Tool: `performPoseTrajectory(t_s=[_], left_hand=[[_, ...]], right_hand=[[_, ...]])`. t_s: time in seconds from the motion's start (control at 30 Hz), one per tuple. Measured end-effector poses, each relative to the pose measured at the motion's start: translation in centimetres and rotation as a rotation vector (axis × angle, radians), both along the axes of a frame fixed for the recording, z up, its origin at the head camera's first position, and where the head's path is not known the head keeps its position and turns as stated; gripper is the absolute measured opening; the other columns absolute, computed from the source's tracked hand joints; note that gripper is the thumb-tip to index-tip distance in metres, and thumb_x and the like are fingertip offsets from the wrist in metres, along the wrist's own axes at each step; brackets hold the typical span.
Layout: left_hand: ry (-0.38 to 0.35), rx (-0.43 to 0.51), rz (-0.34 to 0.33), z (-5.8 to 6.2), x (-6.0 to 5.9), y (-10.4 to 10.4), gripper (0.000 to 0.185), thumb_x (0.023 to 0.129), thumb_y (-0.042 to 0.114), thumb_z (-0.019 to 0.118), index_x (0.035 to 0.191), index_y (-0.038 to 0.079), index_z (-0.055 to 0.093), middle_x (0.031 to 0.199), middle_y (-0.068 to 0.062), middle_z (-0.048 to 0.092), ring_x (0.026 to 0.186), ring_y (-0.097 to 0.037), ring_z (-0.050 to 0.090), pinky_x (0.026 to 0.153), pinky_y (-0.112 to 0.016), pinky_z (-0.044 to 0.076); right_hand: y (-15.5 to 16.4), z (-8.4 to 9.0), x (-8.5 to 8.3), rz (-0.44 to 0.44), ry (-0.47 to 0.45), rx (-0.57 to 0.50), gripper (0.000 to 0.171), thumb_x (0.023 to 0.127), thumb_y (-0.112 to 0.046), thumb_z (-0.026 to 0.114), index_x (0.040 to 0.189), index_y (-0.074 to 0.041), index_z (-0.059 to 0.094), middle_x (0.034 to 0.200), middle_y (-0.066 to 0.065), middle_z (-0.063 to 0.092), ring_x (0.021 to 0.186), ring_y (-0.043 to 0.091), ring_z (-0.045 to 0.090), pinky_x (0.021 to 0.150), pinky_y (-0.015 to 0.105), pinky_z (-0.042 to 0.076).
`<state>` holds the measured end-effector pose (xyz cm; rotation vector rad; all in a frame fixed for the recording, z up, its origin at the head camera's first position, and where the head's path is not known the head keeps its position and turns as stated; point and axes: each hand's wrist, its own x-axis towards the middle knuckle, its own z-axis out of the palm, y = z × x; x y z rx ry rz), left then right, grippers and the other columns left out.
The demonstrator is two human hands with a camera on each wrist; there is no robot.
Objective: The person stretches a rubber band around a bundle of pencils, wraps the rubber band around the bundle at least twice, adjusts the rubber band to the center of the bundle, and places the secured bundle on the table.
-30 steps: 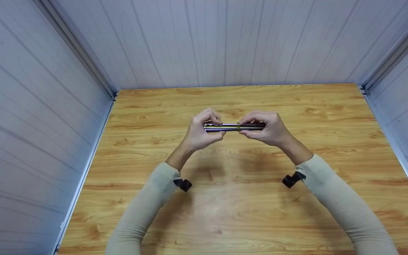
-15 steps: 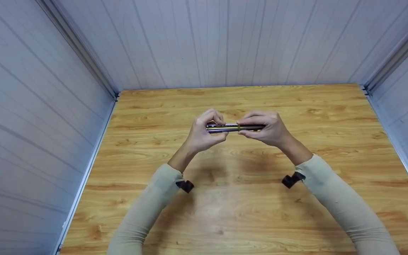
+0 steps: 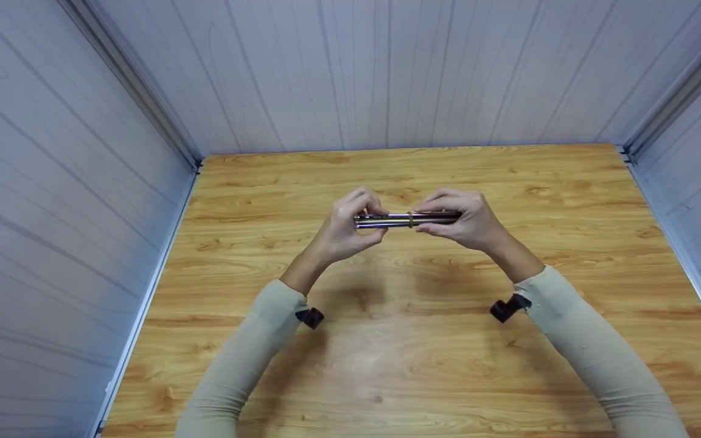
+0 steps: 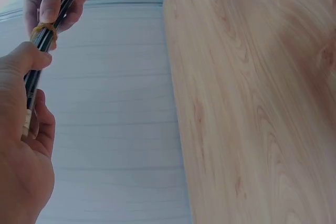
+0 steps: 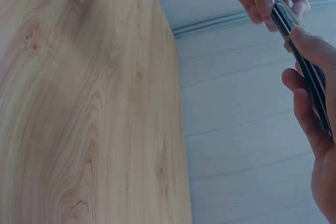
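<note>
At the centre of the head view, above the wooden table (image 3: 411,340), the left hand (image 3: 344,228) and right hand (image 3: 466,222) each pinch one end of a level bundle of metal rods (image 3: 394,219), bound by a rubber band (image 3: 410,219).

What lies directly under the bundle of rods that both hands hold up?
Below the bundle of rods only bare wooden table shows. The left hand and right hand cover its ends.
</note>
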<state>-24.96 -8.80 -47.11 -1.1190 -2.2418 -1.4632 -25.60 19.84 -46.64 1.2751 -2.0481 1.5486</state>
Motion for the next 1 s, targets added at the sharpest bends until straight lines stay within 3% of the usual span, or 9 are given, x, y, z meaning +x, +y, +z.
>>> performPoseTrajectory(t_s=[0.23,0.5,0.7,0.8,0.93,1.0], left_hand=[[-0.040,0.064,0.012,-0.8,0.0,-0.1,0.016,0.092,-0.006,0.082,0.103,-0.004,0.071,0.105,-0.022,0.070,0.093,-0.016,0.063,0.082,-0.022,0.055],[-0.060,0.089,0.006,-1.0,0.4,1.0,0.014,0.091,-0.006,0.080,0.100,-0.004,0.069,0.102,-0.021,0.068,0.091,-0.013,0.059,0.079,-0.021,0.052],[-0.011,0.022,0.036,-0.5,0.4,1.3,0.016,0.094,-0.004,0.080,0.097,-0.004,0.065,0.105,-0.022,0.067,0.094,-0.021,0.064,0.083,-0.024,0.056],[0.006,0.016,0.042,-0.4,0.4,1.4,0.019,0.094,-0.004,0.082,0.096,-0.005,0.063,0.105,-0.023,0.066,0.093,-0.024,0.066,0.085,-0.025,0.057],[0.016,0.029,0.035,-0.4,0.5,1.7,0.023,0.094,-0.004,0.083,0.094,-0.005,0.060,0.103,-0.023,0.066,0.094,-0.024,0.066,0.086,-0.025,0.057],[0.023,0.030,0.035,-0.5,0.5,1.8,0.024,0.094,-0.004,0.084,0.093,-0.005,0.060,0.103,-0.023,0.066,0.094,-0.023,0.066,0.085,-0.024,0.057]], right_hand=[[0.4,-0.5,0.2,-0.023,-0.067,0.058,0.034,0.083,0.020,0.087,0.113,0.006,0.083,0.104,0.027,0.075,0.091,-0.002,0.071,0.078,0.011,0.060],[-0.6,0.0,0.2,0.022,0.001,0.009,0.027,0.082,0.019,0.087,0.106,0.006,0.084,0.100,0.028,0.083,0.097,-0.002,0.078,0.081,0.013,0.062],[-0.4,0.3,0.1,-0.046,0.095,0.060,0.033,0.080,0.019,0.090,0.109,0.002,0.087,0.099,0.023,0.086,0.087,-0.007,0.075,0.074,0.006,0.055],[-0.5,0.3,0.0,-0.098,0.169,0.091,0.034,0.079,0.016,0.092,0.108,0.000,0.088,0.098,0.019,0.087,0.076,0.005,0.077,0.069,0.007,0.052],[-0.8,0.2,-0.1,-0.145,0.270,0.121,0.034,0.077,0.009,0.096,0.108,-0.002,0.089,0.095,0.016,0.087,0.068,0.023,0.077,0.064,0.015,0.055],[-0.8,0.1,-0.2,-0.151,0.295,0.134,0.035,0.076,0.007,0.097,0.109,-0.002,0.089,0.095,0.015,0.088,0.067,0.024,0.077,0.062,0.020,0.056]])
